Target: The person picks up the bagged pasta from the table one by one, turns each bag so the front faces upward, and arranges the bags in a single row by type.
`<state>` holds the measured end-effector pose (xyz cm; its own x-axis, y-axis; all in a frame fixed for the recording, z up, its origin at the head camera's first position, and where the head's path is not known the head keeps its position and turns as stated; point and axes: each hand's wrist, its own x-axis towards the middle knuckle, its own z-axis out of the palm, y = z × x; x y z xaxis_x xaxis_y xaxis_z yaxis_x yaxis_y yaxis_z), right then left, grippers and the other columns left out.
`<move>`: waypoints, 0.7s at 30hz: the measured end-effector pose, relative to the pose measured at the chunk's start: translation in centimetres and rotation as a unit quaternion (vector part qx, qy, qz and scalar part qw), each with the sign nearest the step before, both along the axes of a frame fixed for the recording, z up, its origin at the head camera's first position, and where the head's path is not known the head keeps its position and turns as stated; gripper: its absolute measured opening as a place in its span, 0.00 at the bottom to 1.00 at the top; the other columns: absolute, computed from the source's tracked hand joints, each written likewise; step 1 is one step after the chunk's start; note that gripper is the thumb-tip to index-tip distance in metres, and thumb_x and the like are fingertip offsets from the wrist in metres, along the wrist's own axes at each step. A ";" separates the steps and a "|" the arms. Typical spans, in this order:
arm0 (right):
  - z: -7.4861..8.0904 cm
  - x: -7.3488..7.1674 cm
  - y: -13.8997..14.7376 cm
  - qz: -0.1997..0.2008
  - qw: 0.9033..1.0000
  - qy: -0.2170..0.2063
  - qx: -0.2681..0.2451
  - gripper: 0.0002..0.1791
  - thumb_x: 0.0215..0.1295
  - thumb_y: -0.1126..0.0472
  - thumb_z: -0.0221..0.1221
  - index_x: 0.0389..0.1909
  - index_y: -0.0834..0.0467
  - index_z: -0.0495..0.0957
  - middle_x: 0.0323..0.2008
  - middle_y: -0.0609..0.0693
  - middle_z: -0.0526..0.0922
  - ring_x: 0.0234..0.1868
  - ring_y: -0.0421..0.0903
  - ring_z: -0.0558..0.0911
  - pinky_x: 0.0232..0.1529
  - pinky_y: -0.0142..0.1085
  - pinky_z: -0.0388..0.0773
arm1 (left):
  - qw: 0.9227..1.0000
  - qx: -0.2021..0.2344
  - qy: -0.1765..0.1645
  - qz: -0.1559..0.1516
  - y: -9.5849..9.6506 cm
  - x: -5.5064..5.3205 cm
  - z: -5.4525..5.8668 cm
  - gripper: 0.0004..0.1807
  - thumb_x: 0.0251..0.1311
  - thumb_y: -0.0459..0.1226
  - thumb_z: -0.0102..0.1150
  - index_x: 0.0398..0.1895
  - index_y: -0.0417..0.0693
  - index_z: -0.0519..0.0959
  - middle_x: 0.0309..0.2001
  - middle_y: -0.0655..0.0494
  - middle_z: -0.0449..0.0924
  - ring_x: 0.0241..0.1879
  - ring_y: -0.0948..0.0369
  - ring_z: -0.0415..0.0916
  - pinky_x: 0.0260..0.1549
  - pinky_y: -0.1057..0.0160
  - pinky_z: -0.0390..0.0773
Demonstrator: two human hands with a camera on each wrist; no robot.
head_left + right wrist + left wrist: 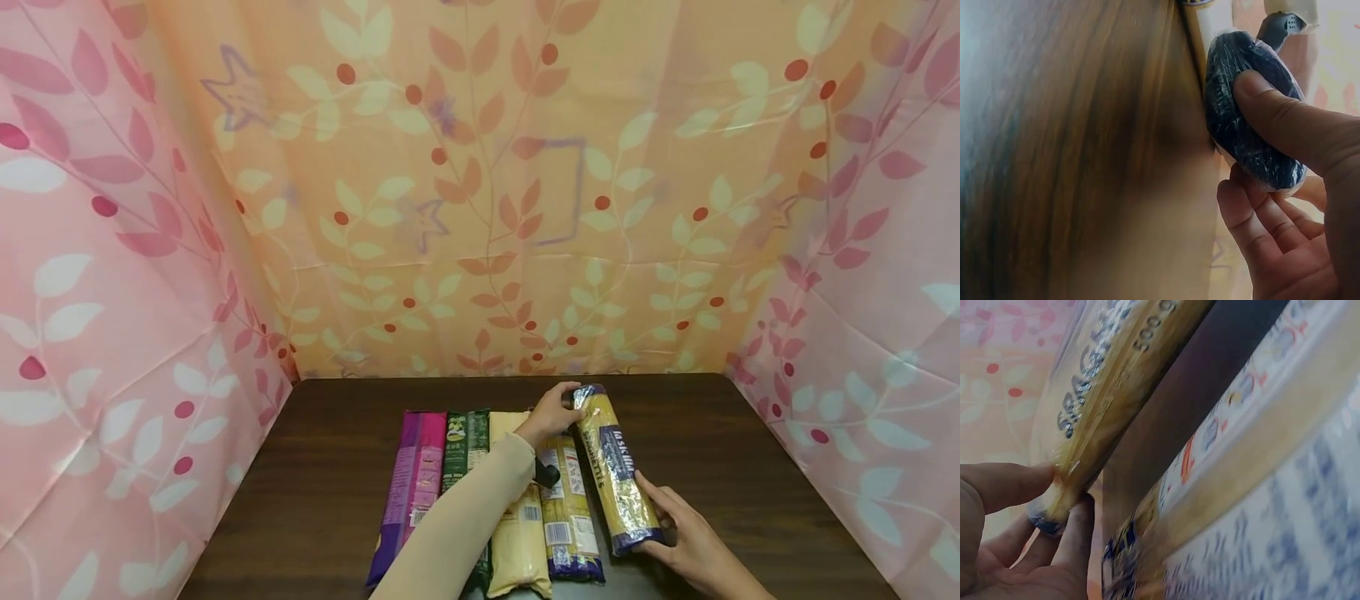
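A yellow spaghetti packet [606,458] with dark blue ends is held between both hands at the right end of a row of packets. My left hand [551,415] pinches its far end, with the thumb on one side and fingers on the other in the left wrist view. At the near end, my right hand [690,537] grips the packet, the thumb pressed on the dark blue end [1254,106] in the right wrist view. Just left of it lies another yellow packet [572,508] with white labels and a barcode. The left forearm crosses over the row.
Further left lie a cream packet [517,550], a dark green packet [456,454] and a purple and pink packet [412,467], side by side on the dark wooden table [300,500]. Patterned cloth curtains [480,208] enclose the table's back and both sides.
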<state>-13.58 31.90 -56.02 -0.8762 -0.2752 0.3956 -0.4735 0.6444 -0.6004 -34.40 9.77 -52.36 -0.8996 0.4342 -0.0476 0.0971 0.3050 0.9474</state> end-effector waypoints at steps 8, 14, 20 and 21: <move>-0.3 -0.3 0.6 -0.018 1.000 -0.015 0.000 0.58 0.45 0.69 0.84 0.80 0.65 0.66 0.52 0.51 0.79 0.41 0.29 0.75 0.36 0.32 0.80 | 1.000 0.006 -0.011 0.002 1.4 0.6 -0.2 0.35 0.75 0.32 0.64 0.82 0.57 0.68 0.76 0.38 0.69 0.74 0.44 0.70 0.55 0.46 0.84; -0.7 -0.4 1.0 -0.026 0.999 -0.035 0.003 0.56 0.47 0.67 0.84 0.78 0.67 0.67 0.50 0.51 0.79 0.41 0.29 0.76 0.37 0.32 0.82 | 0.999 0.019 -0.029 0.000 2.3 0.8 -0.8 0.36 0.75 0.28 0.63 0.83 0.52 0.66 0.77 0.37 0.67 0.75 0.42 0.69 0.58 0.44 0.82; -1.0 -0.3 1.3 -0.036 0.997 -0.068 -0.008 0.53 0.51 0.66 0.82 0.77 0.69 0.67 0.51 0.54 0.79 0.41 0.29 0.74 0.38 0.33 0.83 | 0.997 0.042 -0.057 -0.023 2.8 1.1 -1.4 0.40 0.74 0.25 0.61 0.85 0.47 0.60 0.83 0.39 0.58 0.79 0.42 0.62 0.64 0.45 0.79; -1.0 -0.3 1.4 -0.040 0.996 -0.076 -0.011 0.52 0.51 0.66 0.82 0.77 0.69 0.68 0.52 0.55 0.79 0.41 0.29 0.74 0.38 0.33 0.83 | 0.997 0.047 -0.062 -0.029 2.9 1.1 -1.5 0.40 0.74 0.25 0.61 0.85 0.47 0.59 0.83 0.39 0.57 0.80 0.42 0.61 0.65 0.45 0.78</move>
<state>-13.92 33.28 -56.98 -0.9449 -0.1957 0.2626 -0.3248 0.6622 -0.6753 -33.34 12.67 -53.84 -0.8626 0.4927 -0.1145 -0.0082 0.2126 0.9771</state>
